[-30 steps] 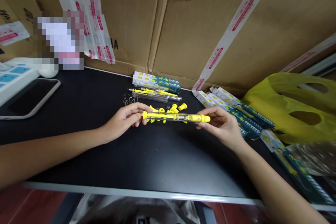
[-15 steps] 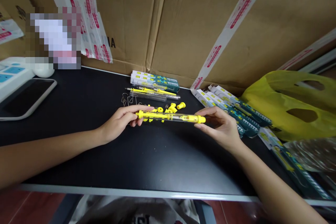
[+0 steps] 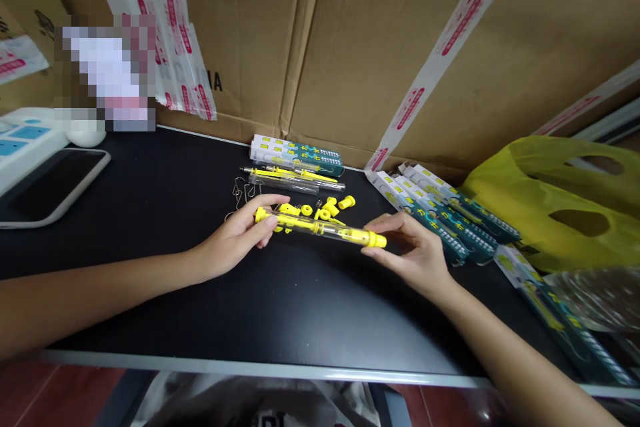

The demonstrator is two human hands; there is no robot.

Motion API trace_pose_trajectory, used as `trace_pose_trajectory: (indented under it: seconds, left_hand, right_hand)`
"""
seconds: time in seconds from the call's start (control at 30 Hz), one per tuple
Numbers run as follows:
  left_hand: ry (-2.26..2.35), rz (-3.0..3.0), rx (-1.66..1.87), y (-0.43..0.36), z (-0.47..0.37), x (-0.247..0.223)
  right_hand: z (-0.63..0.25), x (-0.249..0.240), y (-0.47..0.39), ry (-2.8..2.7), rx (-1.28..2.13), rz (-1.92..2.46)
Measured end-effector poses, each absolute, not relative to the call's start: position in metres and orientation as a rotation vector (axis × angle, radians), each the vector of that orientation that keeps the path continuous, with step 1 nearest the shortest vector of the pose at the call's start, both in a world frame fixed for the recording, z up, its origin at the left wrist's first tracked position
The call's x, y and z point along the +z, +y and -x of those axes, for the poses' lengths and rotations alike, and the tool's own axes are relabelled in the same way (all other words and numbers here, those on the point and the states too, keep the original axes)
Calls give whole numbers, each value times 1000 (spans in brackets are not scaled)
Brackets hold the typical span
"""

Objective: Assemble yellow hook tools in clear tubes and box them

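Both hands hold a spring scale (image 3: 330, 231), a clear tube with yellow parts inside and a yellow cap at each end. It hangs above the black table, its right end slightly lower. My left hand (image 3: 245, 230) is closed round the left end, thumb lying along the tube. At the right cap, the thumb and fingers of my right hand (image 3: 417, 250) pinch from either side. Behind the tube lie loose yellow plastic parts (image 3: 346, 202), a small spring (image 3: 319, 204) and bent wire hooks (image 3: 245, 190), partly hidden by my left hand.
Behind the parts are clear tubes and yellow rods (image 3: 295, 179), next to printed boxes (image 3: 295, 152). More boxes (image 3: 430, 207) and a yellow plastic bag (image 3: 540, 193) lie at right. At left are a phone (image 3: 53, 187) and a power strip (image 3: 25, 143). Cardboard (image 3: 240, 27) stands behind.
The spring scale has tilted, its right end moving down and slightly left with my right hand. My left thumb has shifted onto the front of the tube.
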State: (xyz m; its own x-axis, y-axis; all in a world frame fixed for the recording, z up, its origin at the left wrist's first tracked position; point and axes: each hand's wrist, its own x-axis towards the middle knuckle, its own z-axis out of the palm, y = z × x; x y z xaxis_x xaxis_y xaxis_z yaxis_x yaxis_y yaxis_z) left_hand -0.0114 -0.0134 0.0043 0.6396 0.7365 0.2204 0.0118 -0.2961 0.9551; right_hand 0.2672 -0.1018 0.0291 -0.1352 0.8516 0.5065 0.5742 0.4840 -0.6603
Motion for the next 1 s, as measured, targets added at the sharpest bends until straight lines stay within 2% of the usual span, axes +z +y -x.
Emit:
trace_pose_trajectory:
  seconds: [1.0]
  left_hand:
    - [700, -1906, 826, -18, 15, 6]
  right_hand:
    - [-263, 18, -110, -1814, 353, 1101]
